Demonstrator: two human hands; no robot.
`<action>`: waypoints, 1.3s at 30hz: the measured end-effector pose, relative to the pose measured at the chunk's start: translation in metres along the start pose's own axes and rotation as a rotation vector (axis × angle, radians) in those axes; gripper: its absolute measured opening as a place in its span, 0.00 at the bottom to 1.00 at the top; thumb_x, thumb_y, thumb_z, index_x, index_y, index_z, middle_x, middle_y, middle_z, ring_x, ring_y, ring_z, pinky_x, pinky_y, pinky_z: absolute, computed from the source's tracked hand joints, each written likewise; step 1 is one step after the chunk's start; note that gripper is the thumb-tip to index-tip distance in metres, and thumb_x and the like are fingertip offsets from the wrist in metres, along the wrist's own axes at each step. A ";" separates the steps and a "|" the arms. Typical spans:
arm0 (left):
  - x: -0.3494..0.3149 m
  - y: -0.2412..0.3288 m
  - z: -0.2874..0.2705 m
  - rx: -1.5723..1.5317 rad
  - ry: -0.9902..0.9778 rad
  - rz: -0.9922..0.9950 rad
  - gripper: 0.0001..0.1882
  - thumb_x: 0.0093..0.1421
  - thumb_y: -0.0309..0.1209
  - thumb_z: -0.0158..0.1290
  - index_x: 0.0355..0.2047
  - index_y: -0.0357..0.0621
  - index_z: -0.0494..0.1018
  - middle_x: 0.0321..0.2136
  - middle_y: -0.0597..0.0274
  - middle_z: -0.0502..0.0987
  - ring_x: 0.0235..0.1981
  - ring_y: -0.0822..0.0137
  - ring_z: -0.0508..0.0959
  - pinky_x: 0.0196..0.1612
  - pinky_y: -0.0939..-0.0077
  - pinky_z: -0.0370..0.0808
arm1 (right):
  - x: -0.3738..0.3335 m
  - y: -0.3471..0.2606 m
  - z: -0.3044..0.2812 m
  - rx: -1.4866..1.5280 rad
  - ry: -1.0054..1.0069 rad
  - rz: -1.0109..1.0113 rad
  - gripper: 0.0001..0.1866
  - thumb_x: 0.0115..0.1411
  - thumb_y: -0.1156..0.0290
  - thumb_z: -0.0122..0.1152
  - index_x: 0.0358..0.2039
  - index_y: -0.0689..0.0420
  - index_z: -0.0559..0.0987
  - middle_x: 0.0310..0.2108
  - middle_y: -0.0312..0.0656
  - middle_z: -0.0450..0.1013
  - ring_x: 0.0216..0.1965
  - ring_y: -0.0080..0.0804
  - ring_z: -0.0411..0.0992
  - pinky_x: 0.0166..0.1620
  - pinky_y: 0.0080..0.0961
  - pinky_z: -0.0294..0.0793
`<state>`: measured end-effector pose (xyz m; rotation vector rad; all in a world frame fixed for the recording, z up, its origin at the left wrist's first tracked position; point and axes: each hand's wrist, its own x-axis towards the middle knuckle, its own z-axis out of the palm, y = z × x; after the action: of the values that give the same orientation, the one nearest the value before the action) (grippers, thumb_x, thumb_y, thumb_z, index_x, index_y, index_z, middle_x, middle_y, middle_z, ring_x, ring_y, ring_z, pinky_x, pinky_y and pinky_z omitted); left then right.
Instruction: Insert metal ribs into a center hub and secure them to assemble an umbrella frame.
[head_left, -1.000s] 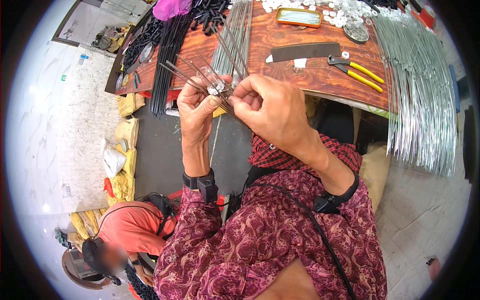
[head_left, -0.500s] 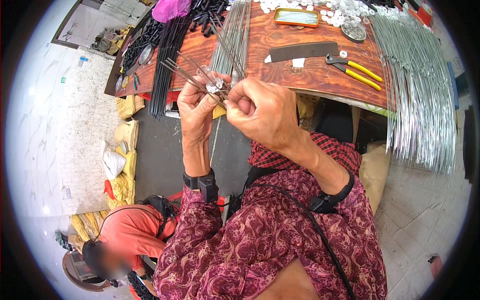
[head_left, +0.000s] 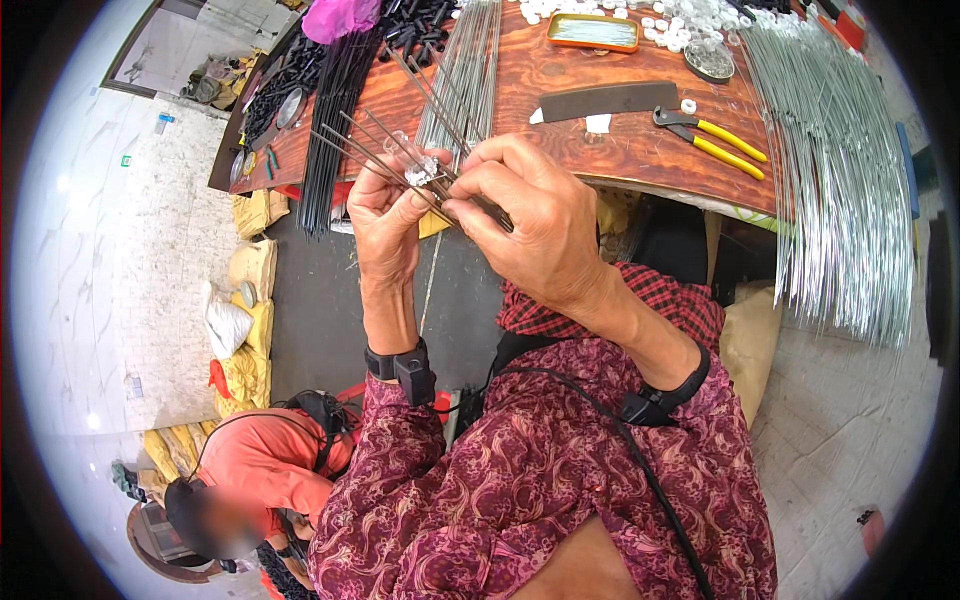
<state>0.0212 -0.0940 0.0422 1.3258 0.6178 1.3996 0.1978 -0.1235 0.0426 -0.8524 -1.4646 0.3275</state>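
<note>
In front of the table's near edge, my left hand (head_left: pixel 385 225) is closed on a clear plastic piece (head_left: pixel 422 172) with several thin metal rods (head_left: pixel 352 150) running through or beside it. My right hand (head_left: pixel 530 215) pinches the rods from the other side, thumb and fingers close to the plastic piece. The rods slant up to the left, and their darker lower ends (head_left: pixel 497 213) show beneath the right fingers. Exactly how the rods sit in the plastic is too small to tell.
On the wooden table lie yellow-handled pliers (head_left: pixel 715 142), a dark flat strip (head_left: pixel 608 101), a tin of needle-like pins (head_left: pixel 593 33), and bundles of black rods (head_left: pixel 335 130) and silver rods (head_left: pixel 835 190). White plastic caps (head_left: pixel 668 30) lie behind. A person in orange (head_left: pixel 270 465) works at lower left.
Both hands have shifted slightly left with the rods and plastic piece. The right fingers have straightened somewhat, and the rods' lower ends now show beneath them.
</note>
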 end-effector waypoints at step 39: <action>-0.007 -0.001 -0.008 -0.041 -0.049 0.018 0.23 0.52 0.24 0.64 0.48 0.36 0.71 0.43 0.48 0.77 0.44 0.61 0.78 0.49 0.68 0.75 | -0.008 0.001 0.006 0.132 -0.007 -0.036 0.06 0.47 0.77 0.65 0.24 0.59 0.74 0.27 0.41 0.72 0.29 0.40 0.73 0.32 0.33 0.73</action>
<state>0.0129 -0.0978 0.0370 1.3326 0.5427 1.3831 0.1918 -0.1261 0.0351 -0.7190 -1.4463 0.3954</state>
